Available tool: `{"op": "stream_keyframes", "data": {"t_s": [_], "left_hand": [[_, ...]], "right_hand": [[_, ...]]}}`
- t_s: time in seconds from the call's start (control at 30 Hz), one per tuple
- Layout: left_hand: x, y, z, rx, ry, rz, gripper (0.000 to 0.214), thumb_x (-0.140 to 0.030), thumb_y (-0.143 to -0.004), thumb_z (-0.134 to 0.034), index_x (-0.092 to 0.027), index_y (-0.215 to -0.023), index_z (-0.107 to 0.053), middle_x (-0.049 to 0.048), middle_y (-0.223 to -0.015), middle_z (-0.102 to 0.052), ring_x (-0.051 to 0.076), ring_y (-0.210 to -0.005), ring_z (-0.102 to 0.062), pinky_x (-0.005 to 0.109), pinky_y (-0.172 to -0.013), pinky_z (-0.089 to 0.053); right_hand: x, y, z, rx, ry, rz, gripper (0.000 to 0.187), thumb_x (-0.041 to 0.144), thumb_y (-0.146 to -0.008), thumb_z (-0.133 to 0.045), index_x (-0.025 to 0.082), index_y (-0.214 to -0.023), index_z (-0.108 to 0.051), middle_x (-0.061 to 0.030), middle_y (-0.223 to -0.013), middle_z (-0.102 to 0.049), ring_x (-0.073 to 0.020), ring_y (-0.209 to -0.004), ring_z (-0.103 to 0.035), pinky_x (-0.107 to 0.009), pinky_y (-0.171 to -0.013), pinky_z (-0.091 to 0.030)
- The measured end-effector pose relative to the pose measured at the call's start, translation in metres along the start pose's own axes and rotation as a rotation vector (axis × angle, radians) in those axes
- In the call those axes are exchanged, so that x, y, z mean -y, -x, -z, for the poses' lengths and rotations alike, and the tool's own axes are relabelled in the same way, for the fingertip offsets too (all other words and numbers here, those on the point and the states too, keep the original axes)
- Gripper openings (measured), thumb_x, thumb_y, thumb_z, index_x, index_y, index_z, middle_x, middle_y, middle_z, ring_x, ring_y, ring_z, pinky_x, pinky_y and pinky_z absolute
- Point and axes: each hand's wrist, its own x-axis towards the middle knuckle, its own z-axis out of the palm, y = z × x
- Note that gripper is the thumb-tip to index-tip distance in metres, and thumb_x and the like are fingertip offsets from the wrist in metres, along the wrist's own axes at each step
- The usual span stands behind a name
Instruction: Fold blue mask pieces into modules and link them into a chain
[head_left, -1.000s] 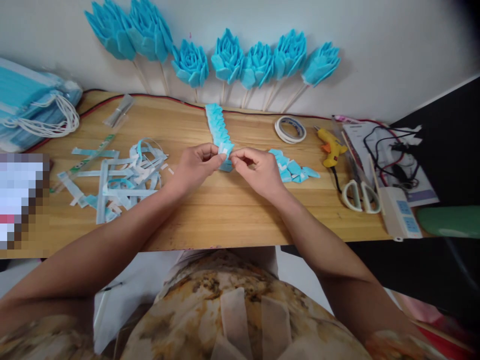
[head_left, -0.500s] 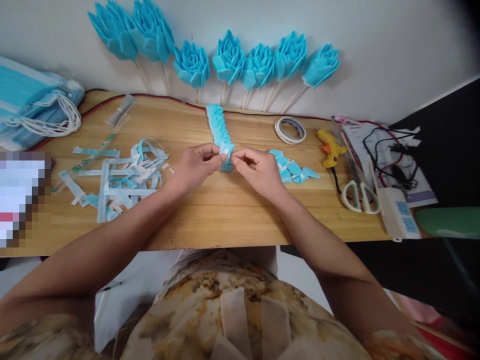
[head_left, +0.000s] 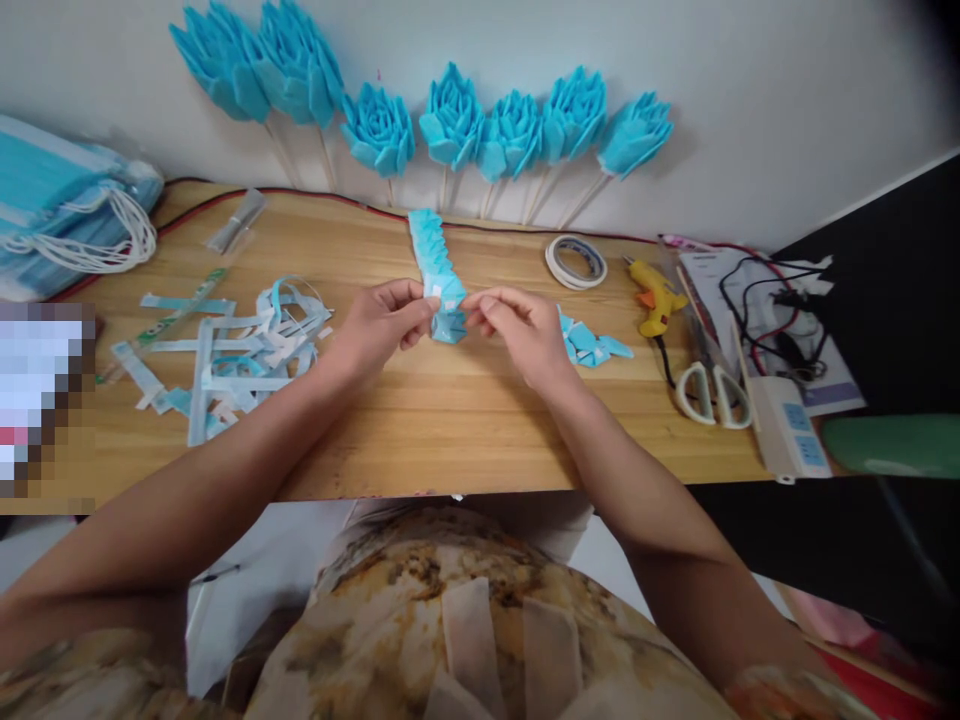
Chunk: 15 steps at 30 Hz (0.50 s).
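Observation:
A long strip of overlapping blue fabric petals (head_left: 433,250) lies on the wooden table (head_left: 450,430), running from the back edge toward me. My left hand (head_left: 379,325) pinches its near end from the left, fingers closed on it. My right hand (head_left: 525,330) pinches the same end from the right. The near end (head_left: 448,318) is lifted slightly off the table between my fingertips, with a small white patch showing on it.
Several blue fabric roses on sticks (head_left: 450,125) lean on the wall. Cut mask strips (head_left: 225,345) lie left, stacked face masks (head_left: 67,215) far left. Loose blue petals (head_left: 592,345), a tape roll (head_left: 576,260), yellow glue gun (head_left: 656,295), scissors (head_left: 709,385) and a power strip (head_left: 787,430) lie right.
Both hands have shifted slightly and rolled the strip's near end, which now shows more blue and stands a little higher. The view has drifted a bit.

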Motion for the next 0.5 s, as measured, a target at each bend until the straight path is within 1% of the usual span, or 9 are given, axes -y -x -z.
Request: {"op": "stream_keyframes", "data": {"t_s": [0.07,0.1,0.2,0.27,0.37,0.43,0.5], "left_hand": [[-0.0008,0.0000,0.0000,0.031,0.037,0.011,0.024,-0.031,-0.080,-0.076,-0.019,-0.067,-0.059,-0.0034,-0.056,-0.052,0.008,-0.049,-0.039,0.024,-0.049,-0.030],[-0.0011,0.0003,-0.0002,0.051,0.044,0.017,0.026,-0.031,-0.080,-0.077,-0.019,-0.066,-0.059,-0.0034,-0.056,-0.051,0.008,-0.049,-0.039,0.024,-0.049,-0.030],[-0.0017,0.0021,-0.0012,0.085,0.024,0.026,0.029,-0.033,-0.078,-0.078,-0.019,-0.064,-0.058,-0.0033,-0.055,-0.050,0.008,-0.050,-0.039,0.024,-0.051,-0.031],[-0.0017,0.0034,-0.0016,0.087,-0.023,0.034,0.027,-0.035,-0.077,-0.079,-0.019,-0.066,-0.059,-0.0034,-0.055,-0.050,0.008,-0.051,-0.039,0.023,-0.051,-0.031],[-0.0016,0.0044,-0.0018,0.081,-0.097,0.044,0.029,-0.037,-0.078,-0.077,-0.018,-0.066,-0.060,-0.0030,-0.057,-0.051,0.008,-0.053,-0.040,0.023,-0.052,-0.032],[-0.0020,0.0041,-0.0020,0.075,-0.117,0.038,0.034,-0.043,-0.082,-0.074,-0.019,-0.065,-0.058,-0.0021,-0.058,-0.053,0.009,-0.054,-0.043,0.024,-0.053,-0.034],[-0.0029,0.0031,-0.0023,0.075,-0.137,0.021,0.036,-0.046,-0.081,-0.076,-0.019,-0.065,-0.058,-0.0024,-0.059,-0.053,0.009,-0.055,-0.043,0.024,-0.053,-0.035]], "right_hand": [[-0.0003,-0.0025,0.0030,-0.018,-0.067,-0.019,0.026,0.043,-0.090,-0.062,0.020,-0.091,-0.075,-0.0022,-0.084,-0.075,-0.0134,-0.076,-0.064,-0.027,-0.070,-0.050],[0.0000,-0.0034,0.0041,0.000,-0.092,-0.029,0.025,0.043,-0.089,-0.064,0.020,-0.091,-0.074,-0.0017,-0.085,-0.074,-0.0132,-0.078,-0.064,-0.027,-0.071,-0.050],[0.0028,-0.0040,0.0058,0.141,-0.141,-0.084,0.026,0.046,-0.086,-0.069,0.020,-0.088,-0.071,0.0001,-0.083,-0.069,-0.0129,-0.079,-0.061,-0.027,-0.074,-0.049],[0.0052,-0.0036,0.0057,0.203,-0.147,-0.101,0.030,0.049,-0.085,-0.072,0.020,-0.081,-0.067,0.0018,-0.077,-0.063,-0.0120,-0.075,-0.057,-0.027,-0.074,-0.047],[0.0066,-0.0028,0.0039,0.197,-0.121,-0.075,0.039,0.052,-0.082,-0.077,0.020,-0.071,-0.057,0.0046,-0.069,-0.053,-0.0100,-0.068,-0.046,-0.027,-0.069,-0.042],[0.0061,-0.0024,0.0018,0.177,-0.100,-0.052,0.041,0.053,-0.081,-0.078,0.021,-0.070,-0.054,0.0058,-0.067,-0.048,-0.0094,-0.066,-0.041,-0.026,-0.066,-0.038],[0.0053,-0.0024,-0.0001,0.165,-0.073,-0.042,0.041,0.053,-0.083,-0.076,0.021,-0.070,-0.053,0.0061,-0.067,-0.044,-0.0093,-0.065,-0.038,-0.026,-0.064,-0.035]]}}
